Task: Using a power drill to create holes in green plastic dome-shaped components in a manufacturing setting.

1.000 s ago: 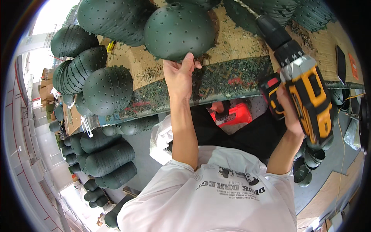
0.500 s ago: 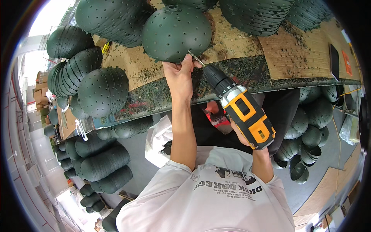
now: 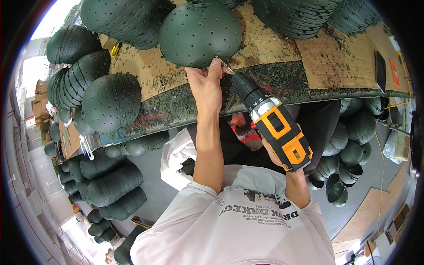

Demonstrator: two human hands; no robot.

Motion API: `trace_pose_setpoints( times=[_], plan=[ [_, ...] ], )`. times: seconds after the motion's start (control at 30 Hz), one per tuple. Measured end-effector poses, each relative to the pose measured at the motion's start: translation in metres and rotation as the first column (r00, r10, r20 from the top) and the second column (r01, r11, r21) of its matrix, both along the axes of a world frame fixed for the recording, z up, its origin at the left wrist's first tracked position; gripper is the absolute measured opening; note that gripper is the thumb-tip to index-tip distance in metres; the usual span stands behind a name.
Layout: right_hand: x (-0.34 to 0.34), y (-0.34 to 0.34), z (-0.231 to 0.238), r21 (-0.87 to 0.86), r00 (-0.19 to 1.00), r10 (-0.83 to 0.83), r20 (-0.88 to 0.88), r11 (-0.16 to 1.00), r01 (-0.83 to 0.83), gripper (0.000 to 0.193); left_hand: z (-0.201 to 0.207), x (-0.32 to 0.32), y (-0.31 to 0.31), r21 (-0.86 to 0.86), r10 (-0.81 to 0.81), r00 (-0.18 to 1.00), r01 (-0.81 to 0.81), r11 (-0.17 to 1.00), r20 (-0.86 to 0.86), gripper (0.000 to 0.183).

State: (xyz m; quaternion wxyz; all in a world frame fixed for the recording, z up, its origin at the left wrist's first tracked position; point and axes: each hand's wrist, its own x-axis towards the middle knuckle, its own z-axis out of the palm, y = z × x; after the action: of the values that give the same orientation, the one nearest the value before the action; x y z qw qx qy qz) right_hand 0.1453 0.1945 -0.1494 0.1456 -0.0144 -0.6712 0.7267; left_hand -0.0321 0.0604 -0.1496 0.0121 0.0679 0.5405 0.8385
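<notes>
While holding a perforated green dome (image 3: pixel 201 35) by its near rim in the left hand (image 3: pixel 205 86), gripped a yellow-and-black drill (image 3: pixel 283 136) in the right hand (image 3: pixel 271 153), nearer than the dome. Noted drill bit (image 3: pixel 226 66) at the dome's near rim. Observed cardboard (image 3: pixel 267 49) beneath the dome; recorded stacked domes (image 3: pixel 112 101) to its left.
</notes>
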Motion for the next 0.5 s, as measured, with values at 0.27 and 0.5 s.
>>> trace_pose_setpoints(
  times=[0.27, 0.5],
  plan=[
    [0.0, -0.004, 0.012, 0.386, 0.997, -0.057, 0.06, 0.922, 0.03, 0.036, -0.007, 0.009, 0.005, 0.004, 0.027, 0.999, -0.027, 1.0, 0.041, 0.038],
    [0.014, -0.008, 0.018, 0.298, 0.992, -0.129, 0.001, 0.947, 0.123, 0.021, -0.008, 0.006, -0.003, 0.067, -0.017, 0.999, 0.014, 0.998, 0.041, 0.034]
  ],
)
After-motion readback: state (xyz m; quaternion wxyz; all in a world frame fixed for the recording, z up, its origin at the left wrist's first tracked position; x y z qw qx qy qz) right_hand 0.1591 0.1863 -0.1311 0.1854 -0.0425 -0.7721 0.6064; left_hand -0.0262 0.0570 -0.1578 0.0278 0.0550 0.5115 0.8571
